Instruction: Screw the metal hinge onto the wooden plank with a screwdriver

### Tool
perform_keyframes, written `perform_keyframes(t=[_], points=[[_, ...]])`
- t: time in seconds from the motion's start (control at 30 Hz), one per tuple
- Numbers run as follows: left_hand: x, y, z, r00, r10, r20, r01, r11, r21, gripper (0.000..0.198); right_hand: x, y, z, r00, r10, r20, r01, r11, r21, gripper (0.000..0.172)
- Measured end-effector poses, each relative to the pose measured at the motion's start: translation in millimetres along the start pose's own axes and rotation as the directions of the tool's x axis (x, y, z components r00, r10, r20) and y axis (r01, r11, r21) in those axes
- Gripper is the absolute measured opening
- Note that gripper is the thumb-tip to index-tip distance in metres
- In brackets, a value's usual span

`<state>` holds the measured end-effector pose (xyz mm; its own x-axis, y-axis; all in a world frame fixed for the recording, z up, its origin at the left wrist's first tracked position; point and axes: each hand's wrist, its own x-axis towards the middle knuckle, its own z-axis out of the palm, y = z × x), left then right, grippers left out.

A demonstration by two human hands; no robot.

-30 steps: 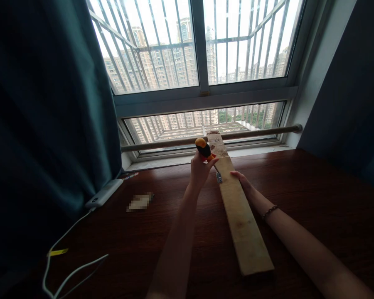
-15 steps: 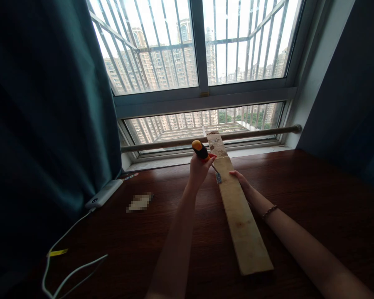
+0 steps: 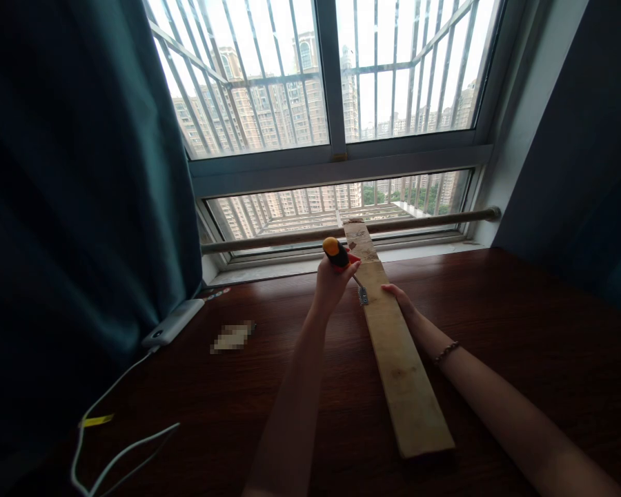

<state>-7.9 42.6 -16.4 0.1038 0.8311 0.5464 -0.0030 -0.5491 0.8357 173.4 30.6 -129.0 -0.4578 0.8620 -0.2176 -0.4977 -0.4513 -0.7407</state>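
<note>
My left hand (image 3: 332, 281) is closed around the handle of a screwdriver (image 3: 336, 253), which is yellow-orange and black with some red. Its shaft slants down to a small metal hinge (image 3: 363, 296) at the left edge of a long wooden board (image 3: 401, 366). Whether the tip sits in a screw is too small to tell. On the board's right edge, my right hand (image 3: 397, 297) grips the wood, thumb on top and the other fingers hidden below or behind it. The board lies lengthwise, its rough far end near the window rail.
The board rests on a dark reddish wooden surface (image 3: 196, 393). To the left are a white power bank (image 3: 174, 323) with a white cable (image 3: 108, 388), a yellow strip (image 3: 97, 420) and a blurred-out item (image 3: 232, 337). A metal rail (image 3: 435, 221) crosses before the window; a teal curtain (image 3: 150, 207) hangs left.
My left hand and the screwdriver handle have shifted very slightly right and down, with a small turn of the grip. My right hand, the board and the hinge look unmoved.
</note>
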Motion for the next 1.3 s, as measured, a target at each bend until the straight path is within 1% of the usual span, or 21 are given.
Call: perform_keyframes(t=[0.1, 0.23, 0.33, 0.43, 0.53, 0.6, 0.67, 0.73, 0.83, 0.93, 1.0, 1.1, 1.17, 1.3], points=[[0.5, 0.2, -1.9, 1.0, 0.008, -0.03, -0.008, 1.0, 0.003, 0.031, 1.1, 0.8, 0.6, 1.0, -0.006, 0.01, 0.006, 1.0, 0.025, 0.048], [0.8, 0.1, -2.9, 0.995, 0.037, -0.095, -0.035, 0.999, 0.023, 0.031, -1.9, 0.3, 6.9, 0.999, -0.006, -0.042, 0.007, 1.0, 0.019, 0.048], [0.7, 0.0, -5.3, 0.994, 0.068, -0.086, -0.062, 0.995, 0.076, 0.032, -5.0, -0.4, 12.3, 0.999, -0.001, -0.052, 0.002, 1.0, 0.02, 0.048], [0.0, 0.2, -8.2, 0.994, 0.07, -0.089, -0.057, 0.988, 0.142, 0.035, -5.6, -0.5, 14.5, 0.999, 0.007, -0.051, -0.006, 1.0, 0.024, 0.048], [-0.8, 1.0, -10.0, 0.993, 0.066, -0.095, -0.044, 0.975, 0.216, 0.038, -3.1, 0.3, 11.5, 0.999, 0.004, -0.043, -0.003, 0.999, 0.032, 0.048], [-1.0, 2.3, -10.3, 0.992, 0.07, -0.105, -0.044, 0.973, 0.228, 0.037, -0.4, 1.6, 6.6, 1.0, 0.0, -0.025, 0.001, 0.999, 0.038, 0.048], [-0.6, 4.1, -10.3, 0.991, 0.069, -0.118, -0.046, 0.981, 0.19, 0.038, 2.7, 3.5, 0.2, 1.0, -0.006, -0.004, 0.006, 0.999, 0.048, 0.05], [0.0, 6.1, -10.6, 0.992, 0.053, -0.118, -0.04, 0.994, 0.104, 0.039, 5.7, 5.5, -6.2, 1.0, -0.006, 0.005, 0.005, 0.998, 0.056, 0.053], [1.1, 8.1, -11.7, 0.997, 0.016, -0.076, -0.019, 0.999, -0.032, 0.041, 8.8, 7.2, -12.1, 1.0, -0.001, 0.001, 0.001, 0.998, 0.059, 0.055], [2.4, 10.3, -13.5, 0.998, -0.002, -0.063, -0.004, 0.995, -0.096, 0.042, 9.0, 6.1, -10.5, 1.0, -0.007, 0.013, 0.006, 0.998, 0.067, 0.053], [2.9, 14.2, -15.4, 0.996, -0.014, -0.092, 0.002, 0.991, -0.133, 0.043, 7.4, 4.4, -6.2, 1.0, -0.003, 0.013, 0.002, 0.998, 0.06, 0.052], [2.4, 24.3, -21.0, 0.991, -0.03, -0.127, 0.005, 0.981, -0.195, 0.043, 4.0, 1.7, 1.3, 1.0, 0.004, -0.022, -0.003, 0.999, 0.032, 0.051], [1.0, 31.6, -26.7, 0.992, -0.038, -0.117, 0.015, 0.982, -0.186, 0.043, 2.1, 0.3, 5.1, 0.999, 0.004, -0.032, -0.003, 1.0, 0.022, 0.051], [-2.0, 39.3, -36.3, 0.997, -0.056, -0.062, 0.051, 0.995, -0.088, 0.041, 0.9, -2.0, 7.7, 1.0, 0.008, 0.001, -0.008, 1.0, 0.022, 0.051]])
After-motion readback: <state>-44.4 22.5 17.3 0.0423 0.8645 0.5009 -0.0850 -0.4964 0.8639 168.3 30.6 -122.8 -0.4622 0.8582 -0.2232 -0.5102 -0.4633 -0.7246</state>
